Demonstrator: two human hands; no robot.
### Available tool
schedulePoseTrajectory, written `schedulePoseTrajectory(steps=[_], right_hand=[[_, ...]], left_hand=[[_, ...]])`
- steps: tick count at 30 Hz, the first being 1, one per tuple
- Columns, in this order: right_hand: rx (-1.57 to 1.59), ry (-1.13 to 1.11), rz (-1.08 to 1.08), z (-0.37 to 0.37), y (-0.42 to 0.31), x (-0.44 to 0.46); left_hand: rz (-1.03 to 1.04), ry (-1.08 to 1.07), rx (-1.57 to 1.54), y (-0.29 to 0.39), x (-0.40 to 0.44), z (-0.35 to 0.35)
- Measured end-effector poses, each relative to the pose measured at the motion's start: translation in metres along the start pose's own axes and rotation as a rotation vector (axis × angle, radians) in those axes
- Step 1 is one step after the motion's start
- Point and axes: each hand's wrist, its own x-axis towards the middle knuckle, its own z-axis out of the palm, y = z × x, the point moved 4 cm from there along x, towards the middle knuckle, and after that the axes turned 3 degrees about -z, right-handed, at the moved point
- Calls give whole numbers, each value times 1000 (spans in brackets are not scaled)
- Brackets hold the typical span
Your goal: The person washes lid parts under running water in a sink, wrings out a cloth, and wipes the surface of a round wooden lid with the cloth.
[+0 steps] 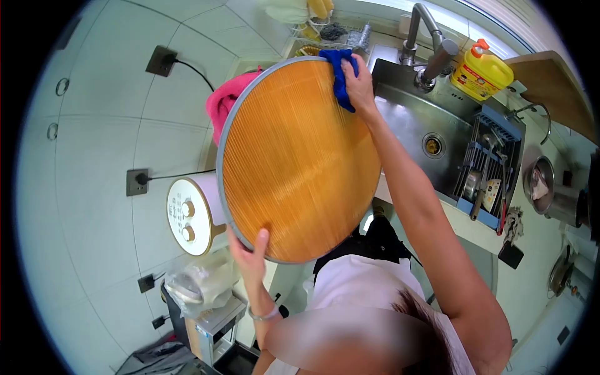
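A large round wooden board [300, 169] with a grey rim is held up in front of me, tilted and partly over the sink's left edge. My left hand [252, 257] grips its lower left rim, thumb on the wooden face and the other fingers mostly hidden behind. At the upper right of the board, my right hand [358, 84] is closed on a bunched blue cloth [338, 76], which touches the board near its rim. A pink cloth [226, 103] shows behind the board's left side.
Right of the board lies a steel sink [415, 115] with a faucet [432, 56] and a dish rack [484, 165] holding utensils. A yellow detergent bottle [481, 72] stands behind it. On the left are a white round-topped appliance [189, 215] and a plastic bag [200, 281].
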Motion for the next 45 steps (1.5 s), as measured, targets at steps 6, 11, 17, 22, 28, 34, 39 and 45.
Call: schedulePoseTrajectory(steps=[6,11,17,22,28,34,39,45], right_hand=[[-103,-11,-258,2,-46,-28],[-54,-341,-467,30,-84,-170],[41,-563,-410,13,-102,-208],[-577,-183,-277,-19,-33,-139],[-899,-229,209,-73,4,-214],[-130,-15,513,-104,12,-236],[983,-264,868,-66,-122,-169],[762,-329,770,-34,-166,-163]], left_hand=[[-17,-107,-182,14,46,13],[81,-81,-102,9,48,35],[41,-3,-78,0,34,33],[66,15,-37,3,30,32],[40,71,-108,-8,32,33],[32,49,-76,-12,32,34],[-16,2,-111,-26,31,39],[0,-20,-247,-44,31,42]])
